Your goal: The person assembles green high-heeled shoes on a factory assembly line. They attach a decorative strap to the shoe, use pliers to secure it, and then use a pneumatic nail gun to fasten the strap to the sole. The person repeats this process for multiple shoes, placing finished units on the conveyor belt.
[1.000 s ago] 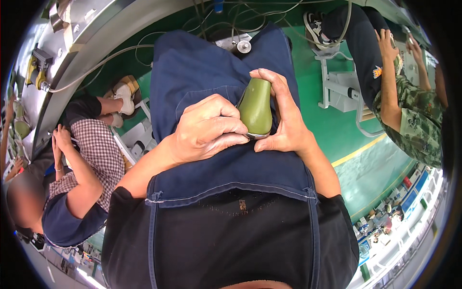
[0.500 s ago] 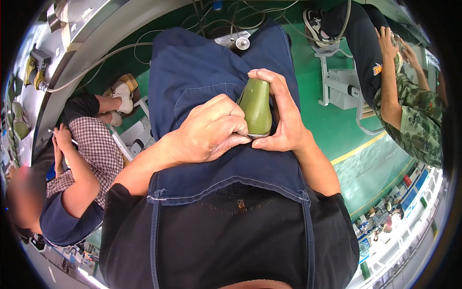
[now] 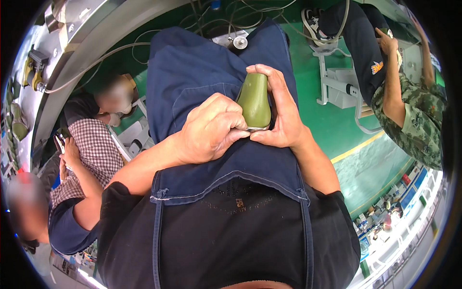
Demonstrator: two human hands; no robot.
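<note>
Above my lap is an olive-green, smooth, tapered piece that looks like a shoe last (image 3: 255,102), narrow end away from me. A thin dark and pale rim runs along its wide near end. My right hand (image 3: 284,113) wraps around its right side, fingers over the far end and thumb at the near rim. My left hand (image 3: 214,126) is closed at the lower left edge, with thumb and forefinger pinched against the rim. What the pinch holds, if anything, is hidden by the fingers.
A metal bench (image 3: 72,45) curves along the left, carrying a yellow-black tool (image 3: 32,72) and green shoe-shaped pieces (image 3: 18,123). Cables and hoses (image 3: 226,21) hang beyond my knees. One person sits at left holding a phone-like thing (image 3: 59,140); another person (image 3: 404,106) in camouflage sits at right.
The shoe last and both hands have shifted slightly away from me. The co-worker at left now holds up a phone-like thing; the right co-worker's hands have moved apart.
</note>
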